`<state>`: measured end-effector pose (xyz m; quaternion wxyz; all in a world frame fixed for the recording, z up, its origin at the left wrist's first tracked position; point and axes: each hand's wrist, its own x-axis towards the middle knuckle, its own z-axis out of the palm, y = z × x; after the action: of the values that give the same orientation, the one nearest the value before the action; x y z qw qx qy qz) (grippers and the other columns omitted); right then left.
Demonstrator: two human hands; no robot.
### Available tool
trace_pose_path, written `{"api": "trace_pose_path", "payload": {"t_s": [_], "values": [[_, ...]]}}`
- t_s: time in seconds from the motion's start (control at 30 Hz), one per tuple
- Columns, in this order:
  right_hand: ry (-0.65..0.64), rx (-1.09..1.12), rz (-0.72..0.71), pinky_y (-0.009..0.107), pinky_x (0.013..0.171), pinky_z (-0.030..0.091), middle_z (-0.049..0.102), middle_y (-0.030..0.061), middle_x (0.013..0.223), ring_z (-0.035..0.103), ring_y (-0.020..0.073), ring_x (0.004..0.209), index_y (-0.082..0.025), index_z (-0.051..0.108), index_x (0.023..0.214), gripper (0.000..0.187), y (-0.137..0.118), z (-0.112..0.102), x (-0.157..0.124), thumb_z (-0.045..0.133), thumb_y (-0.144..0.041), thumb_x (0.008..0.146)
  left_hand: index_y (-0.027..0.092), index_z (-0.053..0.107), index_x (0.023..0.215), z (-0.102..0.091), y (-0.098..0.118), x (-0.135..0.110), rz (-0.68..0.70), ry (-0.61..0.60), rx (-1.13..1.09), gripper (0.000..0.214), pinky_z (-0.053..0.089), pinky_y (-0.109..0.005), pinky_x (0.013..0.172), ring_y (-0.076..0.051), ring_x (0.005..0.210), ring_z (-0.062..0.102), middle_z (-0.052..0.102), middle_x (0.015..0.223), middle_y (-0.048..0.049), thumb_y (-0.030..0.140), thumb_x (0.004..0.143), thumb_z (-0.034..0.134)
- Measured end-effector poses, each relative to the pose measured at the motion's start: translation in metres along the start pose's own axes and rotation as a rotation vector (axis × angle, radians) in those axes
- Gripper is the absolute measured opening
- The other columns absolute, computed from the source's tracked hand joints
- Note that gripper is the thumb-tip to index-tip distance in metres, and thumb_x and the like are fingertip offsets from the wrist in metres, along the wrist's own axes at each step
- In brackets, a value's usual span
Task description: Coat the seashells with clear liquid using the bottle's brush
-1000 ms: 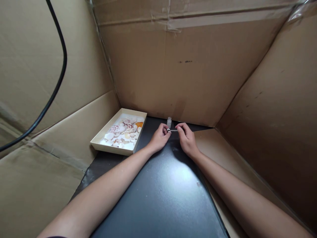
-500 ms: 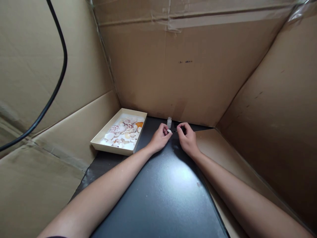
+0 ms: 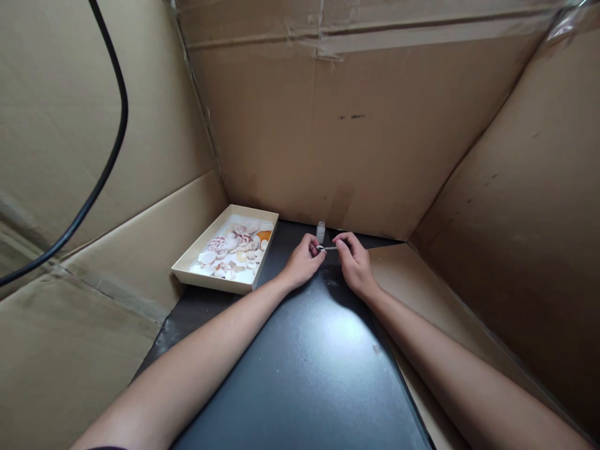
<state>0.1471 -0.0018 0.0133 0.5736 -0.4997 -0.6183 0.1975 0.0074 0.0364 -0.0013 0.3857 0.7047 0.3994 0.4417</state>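
My left hand is closed in a pinch on a small white piece, likely a shell, though fingers cover much of it. Across from it, my right hand pinches a thin pale stick. The stick's left end meets the white piece at my left fingertips; whether it is in or against the piece I cannot tell. Just behind my left fingers a small clear bottle stands upright, whitish in its lower part. Both hands are low over the dark tabletop.
Left of my left hand lies a shallow cream tray holding several shells and a white sheet. Cardboard walls enclose the table at the back and sides. A black cable hangs at upper left. A cardboard sheet lies along the right.
A pale stick now shows between my hands, reaching from my right fingers to the white piece. My right fingers have shifted slightly. The left hand, bottle and tray stay put.
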Motion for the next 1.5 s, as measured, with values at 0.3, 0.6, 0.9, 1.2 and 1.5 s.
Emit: {"api": "trace_pose_path", "payload": {"t_s": [0.3, 0.6, 0.9, 1.2, 1.5], "values": [[0.040, -0.031, 0.015, 0.026, 0.067, 0.038, 0.059, 0.0001, 0.078, 0.052, 0.0149, 0.071, -0.020, 0.055, 0.087, 0.022, 0.0012, -0.0001, 0.0000, 0.043, -0.038, 0.090, 0.019, 0.040, 0.083, 0.0002, -0.0059, 0.0003, 0.012, -0.010, -0.008, 0.020, 0.031, -0.020, 0.059, -0.007, 0.061, 0.038, 0.041, 0.068, 0.0069, 0.023, 0.079, 0.060], [0.026, -0.027, 0.020, 0.025, 0.065, 0.037, 0.058, -0.0003, 0.078, 0.051, 0.0143, 0.068, -0.021, 0.055, 0.088, 0.021, 0.0004, -0.0006, -0.0006, 0.043, -0.037, 0.090, 0.020, 0.036, 0.081, 0.0003, -0.0073, 0.0002, 0.025, 0.003, 0.009, 0.024, 0.029, -0.019, 0.058, -0.007, 0.061, 0.037, 0.040, 0.067, 0.0074, 0.024, 0.079, 0.059], [0.024, -0.061, 0.021, 0.026, 0.066, 0.038, 0.058, -0.0002, 0.077, 0.051, 0.0148, 0.068, -0.020, 0.055, 0.088, 0.023, 0.0009, 0.0000, -0.0001, 0.043, -0.040, 0.091, 0.020, 0.037, 0.083, 0.0012, -0.0074, 0.0003, 0.031, -0.011, -0.022, 0.021, 0.030, -0.019, 0.059, -0.007, 0.061, 0.038, 0.041, 0.068, 0.0074, 0.018, 0.078, 0.057], [0.040, -0.093, 0.014, 0.025, 0.063, 0.037, 0.057, -0.0010, 0.074, 0.049, 0.0139, 0.064, -0.020, 0.056, 0.087, 0.020, 0.0001, 0.0001, -0.0006, 0.047, -0.038, 0.088, 0.020, 0.040, 0.083, -0.0001, -0.0052, -0.0007, 0.021, -0.025, -0.001, 0.020, 0.030, -0.020, 0.058, -0.007, 0.061, 0.038, 0.041, 0.067, 0.0071, 0.021, 0.078, 0.059], [0.025, -0.086, 0.026, 0.026, 0.064, 0.037, 0.057, -0.0003, 0.075, 0.050, 0.0145, 0.066, -0.021, 0.055, 0.087, 0.026, -0.0006, -0.0004, -0.0011, 0.042, -0.042, 0.092, 0.019, 0.041, 0.085, 0.0002, -0.0009, 0.0002, 0.033, -0.025, -0.054, 0.019, 0.033, -0.019, 0.061, -0.007, 0.063, 0.040, 0.040, 0.071, 0.0063, 0.007, 0.075, 0.053]]}}
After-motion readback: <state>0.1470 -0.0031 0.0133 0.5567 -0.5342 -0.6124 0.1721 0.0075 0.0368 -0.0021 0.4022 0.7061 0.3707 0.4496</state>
